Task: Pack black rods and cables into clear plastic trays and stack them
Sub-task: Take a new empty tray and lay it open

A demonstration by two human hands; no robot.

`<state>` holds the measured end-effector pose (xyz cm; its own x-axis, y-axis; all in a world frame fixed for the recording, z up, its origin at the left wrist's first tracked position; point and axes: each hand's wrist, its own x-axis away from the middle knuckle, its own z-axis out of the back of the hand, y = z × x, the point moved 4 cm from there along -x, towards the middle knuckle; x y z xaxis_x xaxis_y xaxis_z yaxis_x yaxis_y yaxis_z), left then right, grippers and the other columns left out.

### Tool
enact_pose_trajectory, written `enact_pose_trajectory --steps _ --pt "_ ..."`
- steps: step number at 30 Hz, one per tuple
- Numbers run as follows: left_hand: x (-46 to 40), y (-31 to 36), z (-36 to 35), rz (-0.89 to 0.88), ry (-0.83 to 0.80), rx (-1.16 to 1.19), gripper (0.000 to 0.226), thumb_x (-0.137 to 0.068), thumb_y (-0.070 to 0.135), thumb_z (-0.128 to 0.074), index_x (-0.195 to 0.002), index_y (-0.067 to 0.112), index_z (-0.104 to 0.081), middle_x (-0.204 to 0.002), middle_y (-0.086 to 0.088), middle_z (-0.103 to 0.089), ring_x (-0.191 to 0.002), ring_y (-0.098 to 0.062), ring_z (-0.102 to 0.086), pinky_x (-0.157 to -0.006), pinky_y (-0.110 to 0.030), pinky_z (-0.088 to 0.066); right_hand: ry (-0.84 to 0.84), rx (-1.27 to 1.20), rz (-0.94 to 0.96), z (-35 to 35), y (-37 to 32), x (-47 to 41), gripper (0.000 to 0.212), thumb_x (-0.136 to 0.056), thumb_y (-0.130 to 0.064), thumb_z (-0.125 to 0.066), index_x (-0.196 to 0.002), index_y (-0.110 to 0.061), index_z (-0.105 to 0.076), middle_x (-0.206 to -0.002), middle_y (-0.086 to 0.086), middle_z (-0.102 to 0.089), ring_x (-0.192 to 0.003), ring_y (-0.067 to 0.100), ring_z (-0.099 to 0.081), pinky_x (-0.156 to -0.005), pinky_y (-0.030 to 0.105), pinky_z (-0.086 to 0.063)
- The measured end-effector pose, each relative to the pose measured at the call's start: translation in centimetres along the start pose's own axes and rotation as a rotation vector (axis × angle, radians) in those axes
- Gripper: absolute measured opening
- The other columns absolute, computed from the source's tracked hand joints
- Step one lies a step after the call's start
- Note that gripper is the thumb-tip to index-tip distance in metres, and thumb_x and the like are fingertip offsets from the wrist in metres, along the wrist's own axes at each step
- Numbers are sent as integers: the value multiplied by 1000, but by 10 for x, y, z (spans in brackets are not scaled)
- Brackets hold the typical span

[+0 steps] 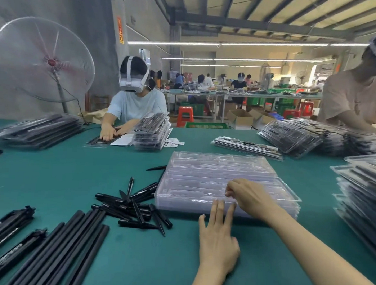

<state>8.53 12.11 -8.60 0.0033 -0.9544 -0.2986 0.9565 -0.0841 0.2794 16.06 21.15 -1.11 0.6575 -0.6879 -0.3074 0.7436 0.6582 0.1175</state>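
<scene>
A stack of empty clear plastic trays (203, 173) lies on the green table in front of me. My left hand (218, 237) is flat, its straight fingertips touching the stack's near edge. My right hand (249, 195) pinches the rim of the top tray with curled fingers. Long black rods (64, 249) lie side by side at the lower left. A loose pile of short black pointed parts (135, 207) sits just left of the trays. Bagged black pieces (6, 224) lie at the far left edge.
Stacks of packed trays stand at the right edge (362, 201), far right (309, 135), centre back (153, 129) and far left (37, 130). A person (132, 102) across the table presses on a tray; another person (359, 94) stands at the right. A floor fan (45, 58) is behind.
</scene>
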Motion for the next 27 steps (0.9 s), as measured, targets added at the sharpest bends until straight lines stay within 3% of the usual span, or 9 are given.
enact_pose_trajectory --steps 2,5,9,13,16,18,20,24,27 --pt "-1 0 1 3 -8 21 79 -85 19 -36 -151 34 5 -159 5 15 -118 1 53 -116 -42 1 120 -100 -117 21 4 -7 18 -98 -10 -42 -106 -15 -57 -112 2 -59 -104 21 -53 -75 32 -44" --pt "0 2 3 8 11 35 78 -84 18 -36 -151 33 0 -160 5 7 -139 -8 31 -117 -40 -3 321 -308 -309 73 30 -32 15 -98 -9 -44 -96 -8 -58 -102 9 -60 -95 27 -54 -73 38 -42" --pt "2 -1 3 24 10 27 80 -84 18 -36 -151 35 4 -160 6 8 -144 -10 20 -116 -44 -2 27 -122 -167 101 21 -54 14 -100 -22 -47 -95 -14 -59 -105 5 -63 -90 22 -56 -75 37 -48" --pt "0 0 1 18 20 -9 83 -83 20 -35 -150 32 12 -159 8 10 -142 -7 24 -116 -46 -4 -5 -129 -104 64 4 -25 21 -100 -30 -45 -107 -19 -62 -108 -1 -59 -101 23 -56 -74 35 -43" --pt "-4 -2 5 15 -32 -21 76 -88 20 -36 -152 20 6 -157 10 6 -138 -4 32 -116 -45 -2 11 -170 -39 40 -1 2 30 -96 -41 -51 -92 -14 -64 -94 -1 -55 -91 22 -56 -74 35 -44" --pt "-14 -1 19 -4 69 -83 67 -88 21 -40 -151 16 -16 -157 1 -15 -146 -11 -1 -116 -43 -8 77 -117 15 29 -6 12 30 -96 -37 -51 -90 -11 -63 -98 3 -57 -94 23 -55 -72 34 -43" --pt "-24 0 39 -17 226 -163 62 -84 24 -47 -144 16 -36 -151 -2 -31 -141 -10 -23 -116 -39 -14 169 -157 -23 27 -7 15 26 -98 -35 -49 -99 -12 -61 -105 2 -58 -100 21 -54 -77 35 -45" --pt "-38 -5 35 -78 32 -108 51 -87 15 -37 -138 13 -31 -160 -5 -4 -147 -16 7 -110 -43 25 266 -260 -130 36 -6 8 28 -97 -35 -51 -121 -21 -53 -111 -5 -63 -109 18 -53 -87 31 -40" --pt "-44 -14 35 -72 -2 -56 49 -88 22 -40 -137 18 -34 -146 -4 -34 -141 -21 -21 -118 -41 -1 136 -108 -174 29 -6 3 42 -97 -32 -50 -137 -26 -41 -112 -1 -63 -110 21 -54 -83 33 -44"
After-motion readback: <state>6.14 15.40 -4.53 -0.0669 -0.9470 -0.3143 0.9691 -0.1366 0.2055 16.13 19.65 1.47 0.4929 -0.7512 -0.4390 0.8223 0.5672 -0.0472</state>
